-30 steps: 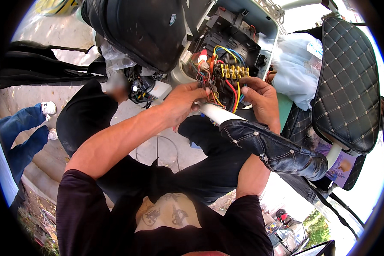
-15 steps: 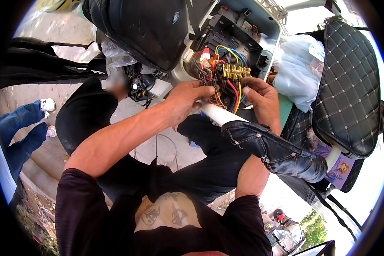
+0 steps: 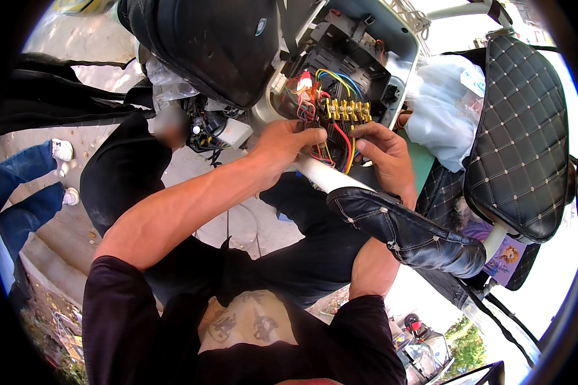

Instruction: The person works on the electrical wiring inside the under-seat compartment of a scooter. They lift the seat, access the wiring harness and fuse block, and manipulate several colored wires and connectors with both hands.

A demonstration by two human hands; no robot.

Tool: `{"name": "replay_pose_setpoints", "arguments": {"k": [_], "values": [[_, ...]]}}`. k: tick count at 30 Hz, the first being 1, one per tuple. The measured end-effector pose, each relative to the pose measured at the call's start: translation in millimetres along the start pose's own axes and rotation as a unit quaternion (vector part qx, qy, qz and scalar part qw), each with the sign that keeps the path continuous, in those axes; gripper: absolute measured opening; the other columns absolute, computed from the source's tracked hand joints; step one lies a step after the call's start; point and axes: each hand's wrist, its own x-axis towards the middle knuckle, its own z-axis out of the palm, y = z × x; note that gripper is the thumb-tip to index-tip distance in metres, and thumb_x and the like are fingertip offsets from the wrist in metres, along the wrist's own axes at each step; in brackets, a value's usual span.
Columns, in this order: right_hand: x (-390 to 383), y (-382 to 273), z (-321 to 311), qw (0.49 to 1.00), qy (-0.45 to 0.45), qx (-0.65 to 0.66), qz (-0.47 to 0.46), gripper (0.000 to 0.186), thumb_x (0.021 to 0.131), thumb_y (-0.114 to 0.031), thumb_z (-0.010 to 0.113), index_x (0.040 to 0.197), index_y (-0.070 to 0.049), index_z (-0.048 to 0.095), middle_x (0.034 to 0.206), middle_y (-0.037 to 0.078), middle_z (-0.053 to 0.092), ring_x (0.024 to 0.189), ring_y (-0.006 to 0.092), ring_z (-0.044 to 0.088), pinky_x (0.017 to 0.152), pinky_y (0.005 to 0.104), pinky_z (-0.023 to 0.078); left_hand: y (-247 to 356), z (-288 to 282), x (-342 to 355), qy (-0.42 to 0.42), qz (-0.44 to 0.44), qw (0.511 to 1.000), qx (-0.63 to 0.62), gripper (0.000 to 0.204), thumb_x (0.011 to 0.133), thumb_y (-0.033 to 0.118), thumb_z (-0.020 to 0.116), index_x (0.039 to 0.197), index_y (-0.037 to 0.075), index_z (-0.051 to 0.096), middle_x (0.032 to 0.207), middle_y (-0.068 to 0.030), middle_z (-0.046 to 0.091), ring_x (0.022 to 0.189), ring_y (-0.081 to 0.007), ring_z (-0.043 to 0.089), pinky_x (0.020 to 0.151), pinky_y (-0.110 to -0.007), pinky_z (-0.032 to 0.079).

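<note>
A brass terminal block (image 3: 348,110) with several screw posts sits among coloured wires in an opened vehicle compartment. Red and yellow wires (image 3: 347,151) run down from it between my two hands. My left hand (image 3: 282,146) is closed, thumb pressed to the forefinger, beside the wire bundle at the block's left; what it pinches is hidden. On the right, my right hand (image 3: 388,157) pinches at a wire just below the block's right end, its thumb and forefinger close together. A connector with red and white parts (image 3: 305,82) lies up and left of the block.
A white tube (image 3: 327,174) with a quilted black sleeve (image 3: 408,231) crosses close under my right hand. A black padded seat (image 3: 205,45) is upper left, a quilted black pad (image 3: 520,138) at right, by a pale plastic bag (image 3: 446,106). Another person's legs (image 3: 29,176) stand at left.
My right hand has shifted slightly left, and its fingertips now sit closer to the yellow wire. The left hand stays pinched beside the bundle. The whole view has shifted a little.
</note>
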Motion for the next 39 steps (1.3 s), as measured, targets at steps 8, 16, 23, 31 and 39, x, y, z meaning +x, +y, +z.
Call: {"name": "replay_pose_setpoints", "arguments": {"k": [8, 16, 23, 31, 39], "values": [[-0.3, -5.9, 19.0, 0.999, -0.029, 0.019, -0.029, 0.025, 0.091, -0.005, 0.075, 0.116, -0.002, 0.076, 0.115, 0.004, 0.073, 0.104, 0.0115, 0.065, 0.094, 0.0298, 0.051, -3.9, 3.7, 8.1, 0.011, 0.024, 1.000, -0.003, 0.031, 0.094, 0.026, 0.076, 0.109, 0.000, 0.072, 0.095, -0.0069, 0.072, 0.084, -0.0146, 0.067, 0.077, -0.033, 0.053], [18.8, -10.3, 7.5, 0.987, -0.124, -0.097, -0.021, 0.030, 0.089, -0.007, 0.079, 0.118, -0.001, 0.076, 0.106, 0.004, 0.075, 0.097, 0.0116, 0.066, 0.087, 0.0299, 0.053, -1.5, 6.7, 2.6, 0.009, 0.032, 0.999, -0.021, 0.038, 0.092, 0.029, 0.079, 0.113, -0.002, 0.070, 0.097, -0.0095, 0.073, 0.085, -0.0170, 0.069, 0.077, -0.035, 0.055], [20.4, -10.2, 10.5, 0.985, -0.107, -0.130, -0.024, 0.026, 0.088, -0.009, 0.081, 0.114, -0.002, 0.078, 0.102, 0.005, 0.076, 0.093, 0.0117, 0.067, 0.083, 0.0293, 0.053, -8.7, -1.5, 4.9, -0.002, 0.018, 0.999, -0.028, 0.038, 0.093, 0.028, 0.080, 0.117, 0.000, 0.071, 0.099, -0.0057, 0.074, 0.087, -0.0151, 0.066, 0.084, -0.034, 0.052], [14.8, -12.0, 8.9, 0.967, -0.093, -0.235, -0.037, 0.027, 0.095, -0.005, 0.075, 0.122, -0.001, 0.077, 0.110, 0.008, 0.076, 0.102, 0.0141, 0.068, 0.094, 0.0300, 0.053, -14.2, -10.5, -0.6, -0.020, 0.033, 0.998, -0.049, 0.025, 0.099, 0.011, 0.065, 0.122, 0.001, 0.070, 0.104, -0.0049, 0.074, 0.090, -0.0126, 0.063, 0.083, -0.031, 0.047], [9.4, -11.8, 7.1, 0.959, -0.080, -0.267, -0.042, 0.028, 0.096, -0.007, 0.075, 0.123, -0.003, 0.077, 0.110, 0.008, 0.076, 0.103, 0.0137, 0.068, 0.094, 0.0290, 0.052, -16.1, -11.0, -4.9, -0.021, 0.031, 0.998, -0.045, 0.025, 0.102, 0.005, 0.059, 0.124, 0.000, 0.069, 0.116, -0.0082, 0.075, 0.101, -0.0133, 0.066, 0.094, -0.032, 0.050]]}}
